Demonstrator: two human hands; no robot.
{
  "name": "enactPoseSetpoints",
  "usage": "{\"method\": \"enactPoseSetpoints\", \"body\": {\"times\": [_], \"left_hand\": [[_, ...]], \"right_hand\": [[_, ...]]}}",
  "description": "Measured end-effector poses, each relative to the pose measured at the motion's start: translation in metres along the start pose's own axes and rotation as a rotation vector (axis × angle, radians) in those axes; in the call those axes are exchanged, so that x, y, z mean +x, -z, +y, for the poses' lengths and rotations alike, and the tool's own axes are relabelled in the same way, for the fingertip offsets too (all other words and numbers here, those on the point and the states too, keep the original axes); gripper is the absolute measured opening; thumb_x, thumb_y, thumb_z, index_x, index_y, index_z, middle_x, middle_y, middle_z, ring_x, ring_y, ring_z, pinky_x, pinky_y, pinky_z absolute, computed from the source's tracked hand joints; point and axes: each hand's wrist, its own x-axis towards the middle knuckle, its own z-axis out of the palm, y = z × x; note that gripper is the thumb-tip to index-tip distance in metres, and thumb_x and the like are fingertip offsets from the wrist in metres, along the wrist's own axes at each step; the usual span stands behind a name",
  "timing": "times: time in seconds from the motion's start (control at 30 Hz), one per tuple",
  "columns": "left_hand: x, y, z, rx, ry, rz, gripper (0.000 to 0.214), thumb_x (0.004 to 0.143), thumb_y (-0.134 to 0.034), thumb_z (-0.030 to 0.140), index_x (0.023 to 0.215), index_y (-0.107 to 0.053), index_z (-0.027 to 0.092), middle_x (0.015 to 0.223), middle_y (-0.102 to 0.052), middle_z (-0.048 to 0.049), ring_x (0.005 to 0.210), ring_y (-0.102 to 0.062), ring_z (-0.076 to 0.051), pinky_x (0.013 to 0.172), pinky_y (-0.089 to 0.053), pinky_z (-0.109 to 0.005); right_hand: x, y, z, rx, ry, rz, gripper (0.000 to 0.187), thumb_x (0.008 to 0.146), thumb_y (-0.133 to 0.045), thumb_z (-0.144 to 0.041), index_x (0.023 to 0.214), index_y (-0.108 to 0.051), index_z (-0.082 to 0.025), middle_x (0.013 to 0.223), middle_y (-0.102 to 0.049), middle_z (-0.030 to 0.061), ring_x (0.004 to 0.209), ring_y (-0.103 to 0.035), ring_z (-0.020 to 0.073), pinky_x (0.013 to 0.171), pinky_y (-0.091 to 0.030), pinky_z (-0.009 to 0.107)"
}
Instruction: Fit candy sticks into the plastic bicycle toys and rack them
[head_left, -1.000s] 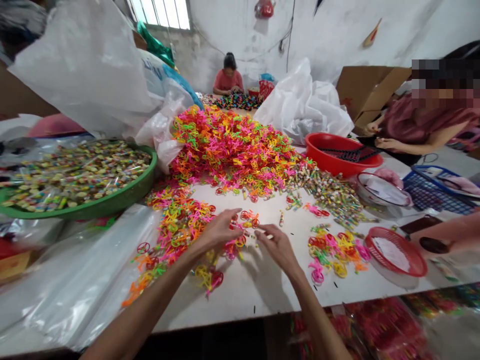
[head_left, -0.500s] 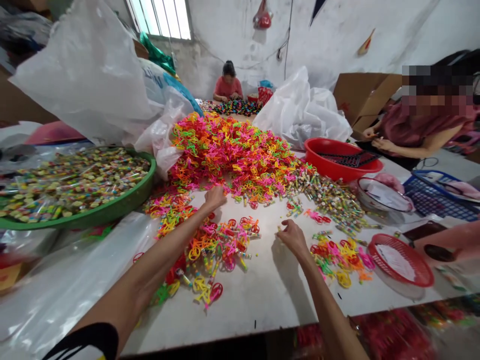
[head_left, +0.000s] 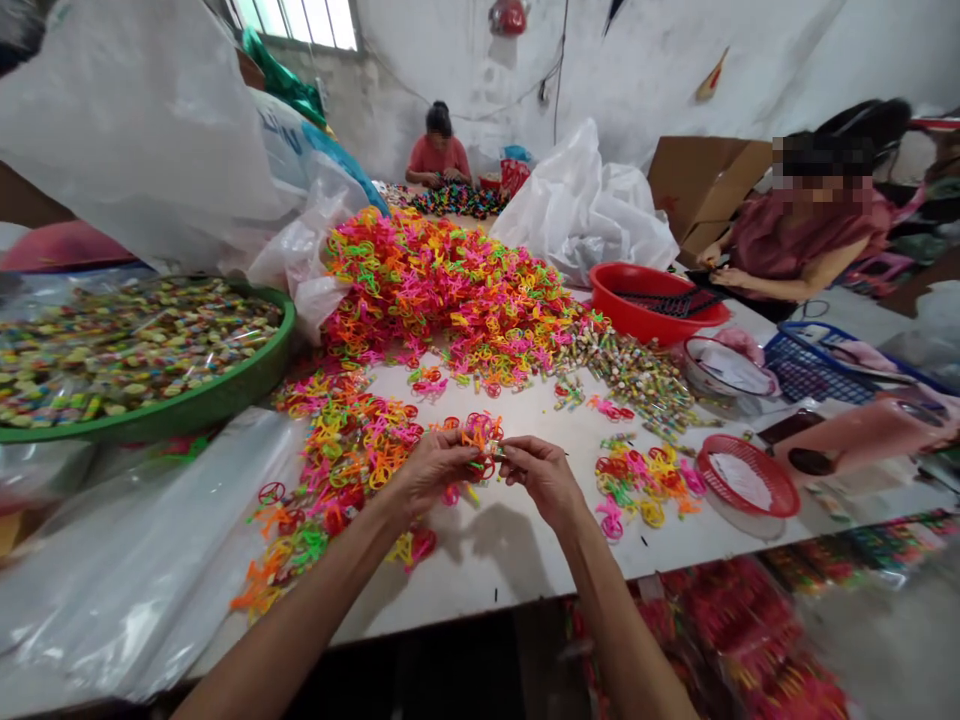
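My left hand and my right hand meet above the white table, fingers pinched. The left pinches a small orange plastic bicycle toy. The right pinches a thin stick-like piece against it. Under and left of my hands lies a spread of neon plastic bicycle toys. A big heap of the same toys rises behind. A smaller cluster lies to the right.
A green tray of wrapped candies stands at left, clear plastic bags in front of it. Loose candy tubes, a red basin, a red basket and a blue basket sit right. Two people work beyond.
My left hand came back from the big heap with an orange toy. My right hand picked up a small piece from the table. Both hands now meet in front of me.
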Motion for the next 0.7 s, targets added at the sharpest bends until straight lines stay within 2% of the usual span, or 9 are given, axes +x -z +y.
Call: {"method": "enactPoseSetpoints", "body": {"times": [0.13, 0.33, 0.57, 0.7], "left_hand": [[-0.004, 0.000, -0.007, -0.028, 0.032, -0.038, 0.024, 0.061, -0.073, 0.021, 0.081, -0.064, 0.010, 0.067, -0.066, -0.0040, 0.056, -0.059, -0.011, 0.052, -0.046, -0.022], [-0.007, -0.001, -0.013, -0.091, 0.018, 0.008, 0.025, 0.060, -0.074, 0.024, 0.078, -0.063, 0.011, 0.065, -0.065, -0.0029, 0.053, -0.058, -0.010, 0.048, -0.044, -0.020], [-0.012, -0.004, -0.012, -0.010, 0.042, -0.025, 0.032, 0.057, -0.075, 0.029, 0.081, -0.064, 0.011, 0.065, -0.064, -0.0036, 0.049, -0.056, -0.009, 0.042, -0.039, -0.018], [-0.013, 0.000, -0.020, 0.111, -0.015, 0.052, 0.029, 0.058, -0.075, 0.032, 0.075, -0.064, 0.012, 0.062, -0.064, -0.0024, 0.048, -0.055, -0.009, 0.043, -0.040, -0.019]], "right_hand": [[-0.007, 0.007, 0.000, 0.004, -0.033, -0.068, 0.019, 0.060, -0.074, -0.024, 0.077, -0.071, -0.015, 0.065, -0.068, 0.0040, 0.052, -0.059, 0.0100, 0.049, -0.045, 0.020], [-0.008, 0.009, 0.002, -0.022, -0.022, -0.036, 0.018, 0.060, -0.075, -0.024, 0.075, -0.071, -0.015, 0.062, -0.068, 0.0029, 0.053, -0.061, 0.0107, 0.052, -0.048, 0.020], [-0.016, 0.005, 0.006, -0.038, 0.005, 0.003, 0.017, 0.058, -0.076, -0.024, 0.073, -0.071, -0.017, 0.064, -0.069, 0.0021, 0.056, -0.062, 0.0121, 0.058, -0.050, 0.024], [-0.022, 0.000, 0.008, -0.192, 0.089, 0.037, 0.014, 0.059, -0.074, -0.025, 0.071, -0.072, -0.019, 0.062, -0.068, 0.0019, 0.059, -0.062, 0.0153, 0.059, -0.051, 0.028]]}}
